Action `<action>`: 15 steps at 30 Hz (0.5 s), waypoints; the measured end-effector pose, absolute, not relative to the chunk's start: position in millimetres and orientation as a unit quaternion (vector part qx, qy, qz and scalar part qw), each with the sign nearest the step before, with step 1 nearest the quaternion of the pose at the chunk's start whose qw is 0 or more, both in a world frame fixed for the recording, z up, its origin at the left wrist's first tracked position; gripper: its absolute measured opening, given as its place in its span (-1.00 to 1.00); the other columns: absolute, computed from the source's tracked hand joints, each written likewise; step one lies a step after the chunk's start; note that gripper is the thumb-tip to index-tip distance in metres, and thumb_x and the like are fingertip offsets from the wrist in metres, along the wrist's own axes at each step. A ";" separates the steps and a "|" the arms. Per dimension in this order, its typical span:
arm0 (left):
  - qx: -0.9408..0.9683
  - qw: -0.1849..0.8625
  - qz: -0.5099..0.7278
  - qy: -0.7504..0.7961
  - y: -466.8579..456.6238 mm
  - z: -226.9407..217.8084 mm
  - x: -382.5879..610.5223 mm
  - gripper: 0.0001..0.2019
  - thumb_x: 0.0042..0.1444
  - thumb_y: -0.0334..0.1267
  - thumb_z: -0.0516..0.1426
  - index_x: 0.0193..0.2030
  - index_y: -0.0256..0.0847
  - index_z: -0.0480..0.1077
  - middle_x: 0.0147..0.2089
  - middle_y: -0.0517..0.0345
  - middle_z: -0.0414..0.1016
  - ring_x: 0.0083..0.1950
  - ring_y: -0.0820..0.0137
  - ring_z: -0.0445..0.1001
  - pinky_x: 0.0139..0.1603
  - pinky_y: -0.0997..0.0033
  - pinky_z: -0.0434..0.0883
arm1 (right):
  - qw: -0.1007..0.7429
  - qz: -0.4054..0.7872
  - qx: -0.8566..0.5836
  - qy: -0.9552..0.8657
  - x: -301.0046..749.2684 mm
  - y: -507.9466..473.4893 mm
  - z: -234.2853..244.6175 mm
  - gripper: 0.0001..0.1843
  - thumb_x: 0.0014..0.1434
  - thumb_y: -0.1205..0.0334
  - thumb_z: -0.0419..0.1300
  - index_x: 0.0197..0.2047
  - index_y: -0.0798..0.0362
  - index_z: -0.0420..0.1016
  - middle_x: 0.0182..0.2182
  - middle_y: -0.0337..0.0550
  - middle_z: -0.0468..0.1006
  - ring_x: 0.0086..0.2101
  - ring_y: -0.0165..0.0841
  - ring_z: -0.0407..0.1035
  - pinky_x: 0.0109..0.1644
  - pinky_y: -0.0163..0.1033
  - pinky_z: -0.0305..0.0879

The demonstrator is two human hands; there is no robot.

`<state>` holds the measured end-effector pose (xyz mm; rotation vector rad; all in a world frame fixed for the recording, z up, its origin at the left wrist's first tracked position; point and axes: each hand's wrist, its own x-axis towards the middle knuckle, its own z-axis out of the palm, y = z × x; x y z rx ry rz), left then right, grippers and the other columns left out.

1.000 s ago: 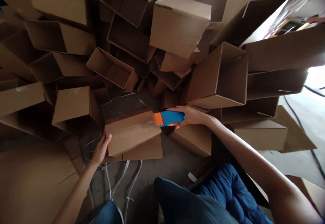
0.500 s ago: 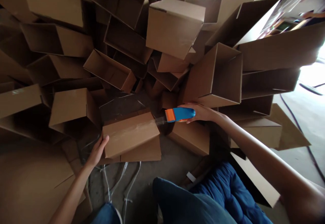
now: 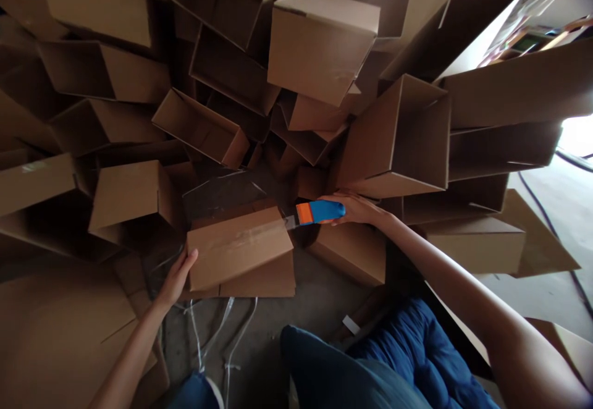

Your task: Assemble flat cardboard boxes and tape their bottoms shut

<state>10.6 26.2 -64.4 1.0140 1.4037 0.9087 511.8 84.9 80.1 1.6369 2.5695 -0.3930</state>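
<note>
A closed cardboard box [image 3: 241, 251] lies in front of me, with clear tape [image 3: 262, 231] running along its top face and out past its right edge. My left hand [image 3: 178, 273] grips the box's left end, thumb on top and the other fingers hidden behind the side. In my right hand [image 3: 354, 208] is a blue and orange tape dispenser [image 3: 327, 210], held just right of the box. A strip of tape spans the small gap between dispenser and box. Beneath the box lie flattened cardboard pieces [image 3: 264, 282].
Many open cardboard boxes [image 3: 319, 47] are piled ahead and to both sides. One tall open box [image 3: 375, 143] stands right behind my right hand. White straps [image 3: 229, 335] lie on the floor near my legs. Blue padded fabric [image 3: 403, 353] is at lower right.
My right hand and the tape dispenser have moved slightly left, closer to the box's right edge. My left hand stays on the box. The view has shifted slightly.
</note>
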 end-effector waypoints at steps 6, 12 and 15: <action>0.437 0.552 0.379 0.600 27.2 -69.1 9.8 -0.16 -0.01 0.33 0.13 0.26 -0.27 0.33 0.27 -0.10 0.41 0.37 0.03 0.23 0.40 0.07 0.11 | 0.047 -0.160 0.550 0.818 513.8 87.5 58.6 -0.15 0.02 -0.05 0.35 0.35 -0.18 0.20 0.18 -0.13 0.45 0.16 -0.02 0.32 0.22 0.03 0.26; 0.431 0.547 0.380 0.609 28.0 -69.6 10.5 -0.18 -0.02 0.31 0.14 0.24 -0.26 0.36 0.25 -0.09 0.43 0.37 0.04 0.23 0.37 0.12 0.18 | 0.032 -0.169 0.556 0.813 511.4 89.2 42.2 -0.18 -0.01 0.03 0.38 0.30 -0.04 0.27 0.13 -0.03 0.48 0.07 -0.07 0.41 0.14 0.00 0.34; 0.435 0.553 0.379 0.601 27.7 -72.0 9.3 -0.18 0.00 0.31 0.13 0.26 -0.25 0.34 0.28 -0.08 0.40 0.38 0.05 0.22 0.38 0.12 0.17 | 0.036 -0.171 0.553 0.815 511.3 89.4 32.4 -0.21 -0.03 0.09 0.39 0.27 -0.01 0.28 0.13 -0.03 0.48 0.06 -0.09 0.42 0.14 -0.04 0.33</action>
